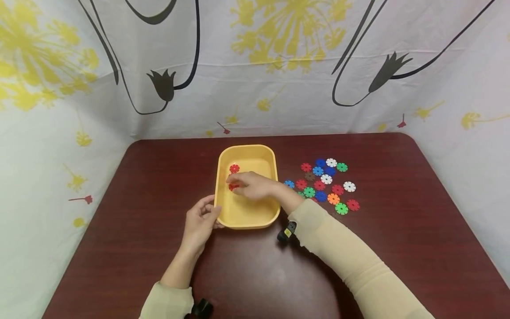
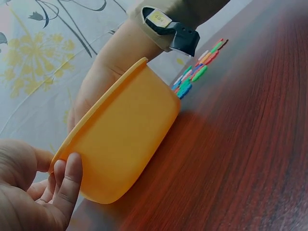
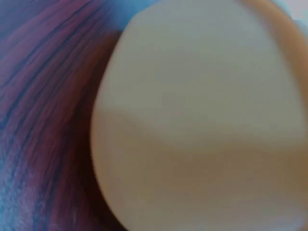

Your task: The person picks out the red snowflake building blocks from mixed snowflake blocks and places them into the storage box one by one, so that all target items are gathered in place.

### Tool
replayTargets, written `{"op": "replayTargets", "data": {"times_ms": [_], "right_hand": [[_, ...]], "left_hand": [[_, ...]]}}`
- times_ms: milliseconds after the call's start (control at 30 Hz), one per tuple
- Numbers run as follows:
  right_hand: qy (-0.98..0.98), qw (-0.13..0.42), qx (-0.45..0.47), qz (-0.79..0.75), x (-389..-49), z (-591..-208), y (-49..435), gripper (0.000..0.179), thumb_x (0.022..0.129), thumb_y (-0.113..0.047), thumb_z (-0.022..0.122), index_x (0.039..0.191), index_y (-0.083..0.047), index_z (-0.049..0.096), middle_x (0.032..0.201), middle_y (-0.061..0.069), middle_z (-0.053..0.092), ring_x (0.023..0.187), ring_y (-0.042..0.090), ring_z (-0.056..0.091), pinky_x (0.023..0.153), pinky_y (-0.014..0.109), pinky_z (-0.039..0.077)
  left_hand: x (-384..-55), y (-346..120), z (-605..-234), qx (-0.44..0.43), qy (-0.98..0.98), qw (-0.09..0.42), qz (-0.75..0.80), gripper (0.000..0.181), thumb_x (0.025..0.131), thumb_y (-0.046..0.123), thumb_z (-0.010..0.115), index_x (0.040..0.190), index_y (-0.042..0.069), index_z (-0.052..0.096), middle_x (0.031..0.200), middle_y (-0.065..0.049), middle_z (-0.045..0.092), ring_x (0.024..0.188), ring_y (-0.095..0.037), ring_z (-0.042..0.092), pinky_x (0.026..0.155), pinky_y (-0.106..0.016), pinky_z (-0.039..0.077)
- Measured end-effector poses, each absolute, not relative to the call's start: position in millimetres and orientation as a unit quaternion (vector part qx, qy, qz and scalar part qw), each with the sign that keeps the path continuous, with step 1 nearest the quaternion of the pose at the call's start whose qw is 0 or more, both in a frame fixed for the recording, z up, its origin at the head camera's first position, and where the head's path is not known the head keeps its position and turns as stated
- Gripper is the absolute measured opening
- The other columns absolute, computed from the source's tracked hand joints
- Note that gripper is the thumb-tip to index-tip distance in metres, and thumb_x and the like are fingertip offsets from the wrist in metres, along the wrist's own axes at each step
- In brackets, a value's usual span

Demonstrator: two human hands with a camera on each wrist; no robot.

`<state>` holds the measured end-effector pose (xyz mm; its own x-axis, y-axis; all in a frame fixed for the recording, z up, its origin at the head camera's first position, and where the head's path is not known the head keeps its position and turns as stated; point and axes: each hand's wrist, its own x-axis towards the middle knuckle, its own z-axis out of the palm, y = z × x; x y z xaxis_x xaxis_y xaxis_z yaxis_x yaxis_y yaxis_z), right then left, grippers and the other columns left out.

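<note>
We see the yellow tray (image 1: 243,212) at the frame's centre, its left side gripped by the left hand (image 1: 200,220). The right hand (image 1: 254,185) is at the red discs (image 1: 234,168) inside; whether it pinches one, we cannot tell. Other coloured discs (image 1: 319,185) lie right of centre.

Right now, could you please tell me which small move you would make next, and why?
I'd probably lift the right hand away from the red discs in the tray, toward a loose red disc on the table. Only red discs show in the tray, more reds lie outside it, and the left hand grips its rim. Whether the right hand holds one is unclear.
</note>
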<state>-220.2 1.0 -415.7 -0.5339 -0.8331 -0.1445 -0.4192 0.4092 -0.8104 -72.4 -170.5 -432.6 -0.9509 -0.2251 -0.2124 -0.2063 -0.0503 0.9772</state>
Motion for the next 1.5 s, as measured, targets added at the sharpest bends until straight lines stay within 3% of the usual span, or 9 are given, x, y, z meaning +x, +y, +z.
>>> {"op": "replayTargets", "data": {"times_ms": [233, 467, 600, 833, 1033, 1267, 1500], "right_hand": [[0.762, 0.202, -0.375, -0.488, -223, -404, 20, 0.027, 0.104, -0.007, 0.057, 0.128, 0.004, 0.061, 0.125, 0.022, 0.065, 0.117, 0.026, 0.063, 0.102, 0.036, 0.052], [0.78, 0.146, -0.321, -0.518, -227, -392, 48, 0.026, 0.104, -0.012, 0.059, 0.127, -0.002, 0.063, 0.117, 0.01, 0.07, 0.11, 0.021, 0.065, 0.1, 0.037, 0.053], [0.775, 0.126, -0.285, -0.55, -231, -387, 67, 0.024, 0.104, -0.01, 0.057, 0.126, -0.001, 0.063, 0.117, 0.014, 0.068, 0.108, 0.027, 0.067, 0.099, 0.041, 0.055], [0.772, 0.097, -0.244, -0.579, -239, -384, 106, 0.027, 0.105, -0.017, 0.058, 0.126, -0.001, 0.061, 0.12, 0.023, 0.064, 0.111, 0.039, 0.064, 0.1, 0.058, 0.051], [0.806, 0.071, -0.208, -0.55, -243, -387, 131, 0.029, 0.105, -0.022, 0.058, 0.127, -0.004, 0.062, 0.12, 0.018, 0.066, 0.11, 0.029, 0.065, 0.094, 0.051, 0.055], [0.835, 0.064, -0.181, -0.516, -243, -396, 147, 0.031, 0.105, -0.025, 0.059, 0.129, -0.005, 0.061, 0.123, 0.02, 0.064, 0.113, 0.035, 0.063, 0.092, 0.048, 0.056], [0.854, 0.044, -0.166, -0.49, -243, -408, 161, 0.03, 0.103, -0.025, 0.062, 0.128, -0.008, 0.062, 0.118, 0.012, 0.065, 0.105, 0.027, 0.064, 0.085, 0.04, 0.058]], "left_hand": [[-73, -170, -431, 0.16, -0.689, 0.005, -0.706, 0.04, 0.098, -0.001, 0.063, 0.137, -0.004, 0.055, 0.089, -0.014, 0.058, 0.062, -0.014, 0.065, 0.057, -0.027, 0.062], [-74, -173, -430, 0.166, -0.69, 0.013, -0.705, 0.039, 0.097, -0.002, 0.063, 0.136, -0.003, 0.057, 0.092, -0.017, 0.058, 0.065, -0.017, 0.067, 0.057, -0.026, 0.061], [-74, -173, -431, 0.171, -0.693, 0.014, -0.7, 0.04, 0.097, -0.001, 0.063, 0.137, -0.001, 0.057, 0.091, -0.012, 0.057, 0.067, -0.018, 0.067, 0.058, -0.026, 0.061], [-74, -172, -431, 0.173, -0.688, 0.01, -0.705, 0.039, 0.097, 0.0, 0.063, 0.136, 0.001, 0.058, 0.09, -0.01, 0.057, 0.066, -0.017, 0.067, 0.058, -0.027, 0.062], [-73, -173, -431, 0.174, -0.695, 0.007, -0.698, 0.039, 0.098, 0.0, 0.063, 0.137, 0.001, 0.058, 0.09, -0.009, 0.056, 0.067, -0.016, 0.067, 0.058, -0.026, 0.062], [-72, -172, -431, 0.17, -0.698, 0.009, -0.695, 0.039, 0.098, 0.0, 0.063, 0.136, 0.001, 0.058, 0.089, -0.009, 0.056, 0.065, -0.013, 0.065, 0.057, -0.026, 0.061], [-71, -170, -432, 0.165, -0.701, 0.004, -0.694, 0.038, 0.098, 0.001, 0.063, 0.136, 0.0, 0.058, 0.09, -0.011, 0.057, 0.066, -0.014, 0.066, 0.058, -0.025, 0.061]]}}
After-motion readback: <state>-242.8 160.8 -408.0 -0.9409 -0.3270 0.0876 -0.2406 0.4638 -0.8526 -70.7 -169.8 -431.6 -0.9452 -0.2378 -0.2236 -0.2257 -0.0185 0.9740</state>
